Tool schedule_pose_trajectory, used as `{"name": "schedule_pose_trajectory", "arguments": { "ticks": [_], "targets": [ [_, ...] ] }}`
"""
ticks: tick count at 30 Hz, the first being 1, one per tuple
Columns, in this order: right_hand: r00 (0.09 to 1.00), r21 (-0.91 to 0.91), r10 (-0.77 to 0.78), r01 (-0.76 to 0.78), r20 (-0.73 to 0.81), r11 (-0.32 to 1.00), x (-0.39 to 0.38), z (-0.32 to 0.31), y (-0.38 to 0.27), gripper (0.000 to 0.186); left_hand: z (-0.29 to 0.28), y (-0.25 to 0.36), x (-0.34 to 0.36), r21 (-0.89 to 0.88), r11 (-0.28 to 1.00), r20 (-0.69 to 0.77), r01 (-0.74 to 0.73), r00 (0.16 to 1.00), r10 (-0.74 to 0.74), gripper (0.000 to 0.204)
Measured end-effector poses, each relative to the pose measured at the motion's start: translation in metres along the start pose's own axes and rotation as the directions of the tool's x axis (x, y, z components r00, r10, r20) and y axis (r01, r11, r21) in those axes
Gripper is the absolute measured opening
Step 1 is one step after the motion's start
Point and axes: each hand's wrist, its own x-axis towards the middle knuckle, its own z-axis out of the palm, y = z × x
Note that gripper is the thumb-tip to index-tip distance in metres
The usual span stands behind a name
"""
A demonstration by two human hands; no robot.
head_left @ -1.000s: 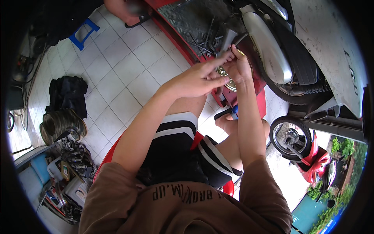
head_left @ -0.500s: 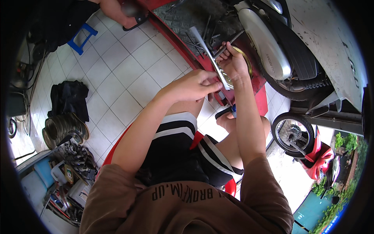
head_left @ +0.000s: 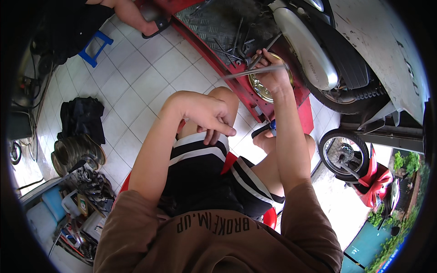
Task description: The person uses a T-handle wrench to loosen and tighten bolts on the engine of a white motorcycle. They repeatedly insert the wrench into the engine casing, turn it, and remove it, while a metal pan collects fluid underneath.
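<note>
My left hand (head_left: 207, 116) hovers over my left knee, empty, its fingers loosely bent and apart. Further right and ahead, my right hand (head_left: 274, 78) is closed around a grey metal rod (head_left: 271, 43) that slants up toward the motorbike. A long silver bar (head_left: 255, 71), smeared by motion, crosses in front of the right hand; whether it joins the rod I cannot tell. Under that hand a gold-coloured round dish (head_left: 260, 91) with small shiny bits in it sits on the red-edged stand (head_left: 218, 68). Part of the dish is hidden by my hand and wrist.
Several wrenches (head_left: 234, 48) lie on the stand's tread plate. A motorbike (head_left: 314, 59) stands at the right. Another person's leg (head_left: 136, 18) and a blue stool (head_left: 95, 49) are at the far left. Metal rings (head_left: 77, 154) and a tool box (head_left: 73, 223) stand left.
My left hand has let go of the silver bar and drawn back toward my knee. The bar has swung from steep to nearly level. My right hand stays in place.
</note>
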Motion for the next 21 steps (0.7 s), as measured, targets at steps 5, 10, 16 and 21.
{"name": "schedule_pose_trajectory", "arguments": {
  "ticks": [5, 10, 16, 21],
  "targets": [
    [0.991, -0.025, 0.129, -0.129, 0.02, 0.991, -0.01, -0.009, -0.006, 0.021, -0.016, -0.01, -0.041, -0.09, 0.989, -0.257, -0.121, 0.962, 0.095, 0.034],
    [0.992, -0.223, 0.128, -0.124, 0.002, 0.967, -0.052, -0.037, 0.004, 0.02, -0.03, -0.025, -0.024, -0.184, 0.952, -0.79, -0.245, 0.614, 0.005, 0.03],
    [0.972, -0.392, -0.04, -0.055, -0.231, 0.918, -0.104, -0.075, 0.02, 0.028, -0.085, -0.016, 0.09, -0.33, 0.912, -0.777, -0.244, 0.619, -0.116, 0.033],
    [0.968, -0.513, -0.099, -0.035, -0.231, 0.858, -0.118, -0.114, 0.025, 0.039, -0.167, 0.01, 0.208, -0.555, 0.573, -0.761, -0.603, 0.646, -0.056, 0.044]
  ]
}}
